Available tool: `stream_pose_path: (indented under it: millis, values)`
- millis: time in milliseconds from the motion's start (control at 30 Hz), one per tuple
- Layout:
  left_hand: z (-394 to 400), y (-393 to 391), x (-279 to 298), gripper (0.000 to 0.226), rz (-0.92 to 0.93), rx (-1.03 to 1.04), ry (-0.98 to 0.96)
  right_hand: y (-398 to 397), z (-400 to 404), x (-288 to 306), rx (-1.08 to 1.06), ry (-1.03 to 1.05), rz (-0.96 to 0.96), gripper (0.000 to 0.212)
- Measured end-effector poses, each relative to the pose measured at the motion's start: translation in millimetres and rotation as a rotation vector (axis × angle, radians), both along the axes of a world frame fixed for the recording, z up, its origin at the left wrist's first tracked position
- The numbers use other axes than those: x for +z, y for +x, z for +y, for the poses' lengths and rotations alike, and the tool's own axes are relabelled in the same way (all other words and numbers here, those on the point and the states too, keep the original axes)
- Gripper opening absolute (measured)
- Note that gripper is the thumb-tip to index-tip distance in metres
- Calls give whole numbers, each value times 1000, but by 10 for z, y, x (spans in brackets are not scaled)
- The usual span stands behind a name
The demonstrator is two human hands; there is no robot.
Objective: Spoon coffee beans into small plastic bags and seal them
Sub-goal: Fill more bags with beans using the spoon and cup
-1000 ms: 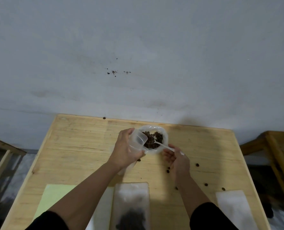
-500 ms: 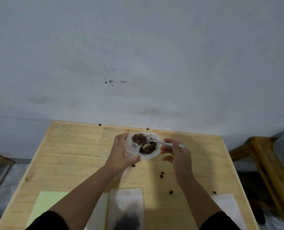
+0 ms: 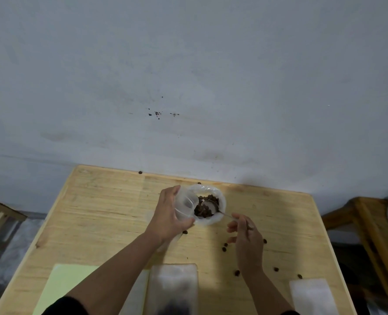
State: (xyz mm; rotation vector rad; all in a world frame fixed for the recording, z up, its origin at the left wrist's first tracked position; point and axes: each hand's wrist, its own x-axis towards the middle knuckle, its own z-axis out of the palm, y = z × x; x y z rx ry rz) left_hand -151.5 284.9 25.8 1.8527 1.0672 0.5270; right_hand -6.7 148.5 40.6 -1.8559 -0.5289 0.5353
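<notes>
A white bowl lined with plastic [image 3: 220, 196] holds dark coffee beans [image 3: 203, 210] near the table's far edge. My left hand [image 3: 168, 214] grips a small clear plastic bag [image 3: 185, 205], its mouth open beside the bowl's left rim. My right hand [image 3: 247, 237] pinches the handle of a metal spoon [image 3: 213, 205], whose bowl lies in the beans. A filled frosted bag [image 3: 173, 289] with beans at its bottom lies flat at the near edge.
The wooden table [image 3: 97, 223] stands against a grey wall. Loose beans [image 3: 224, 247] are scattered right of centre. A pale green sheet [image 3: 61, 285] lies near left, an empty frosted bag [image 3: 311, 296] near right. Wooden furniture [image 3: 370, 223] stands to the right.
The spoon, which half a second ago carried beans at the small bag's mouth, is back down in the bowl. My right hand has drawn back toward me.
</notes>
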Motion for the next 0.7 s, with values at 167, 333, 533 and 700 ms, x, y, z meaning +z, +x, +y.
stream_pose_path:
  millis: [167,333,533,700]
  values:
    - [-8,35,-9,90,-1,1,-17,-120,84,-91,-54,29,339,28]
    - [0,33,8,91,6,-6,-21,-85,138,-108,-131,49,540,27]
    - [-3,28,46,94,9,-15,-27,105,126,148,-152,122,499,28]
    - [-8,34,77,97,5,-17,-44,176,148,432,-111,210,433,30]
